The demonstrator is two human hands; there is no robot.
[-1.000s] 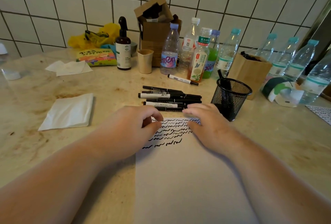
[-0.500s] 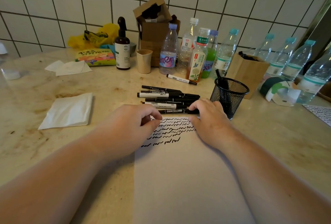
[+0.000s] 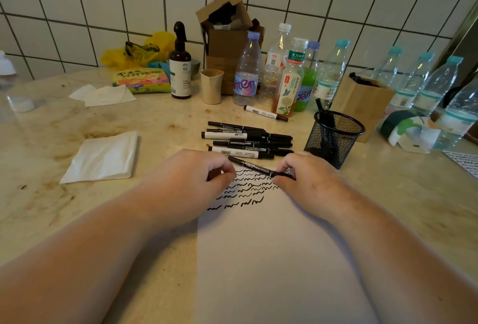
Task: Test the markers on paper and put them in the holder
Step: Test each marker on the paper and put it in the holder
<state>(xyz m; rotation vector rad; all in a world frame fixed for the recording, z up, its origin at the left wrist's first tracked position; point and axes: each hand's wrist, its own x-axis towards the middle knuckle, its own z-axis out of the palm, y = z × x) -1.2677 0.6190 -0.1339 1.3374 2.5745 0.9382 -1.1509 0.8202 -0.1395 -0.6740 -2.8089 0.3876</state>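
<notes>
Black slim marker (image 3: 254, 167), pinched by right hand (image 3: 307, 181).

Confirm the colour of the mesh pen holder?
Black, wire mesh holder; head view shows it clearly.

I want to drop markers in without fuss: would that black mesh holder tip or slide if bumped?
The mesh holder is see-through wire, so probably light and easy to slide on the smooth counter. It is wider at the rim than at the base, so a knock near the top might tip it. Few markers inside means little ballast.
</notes>
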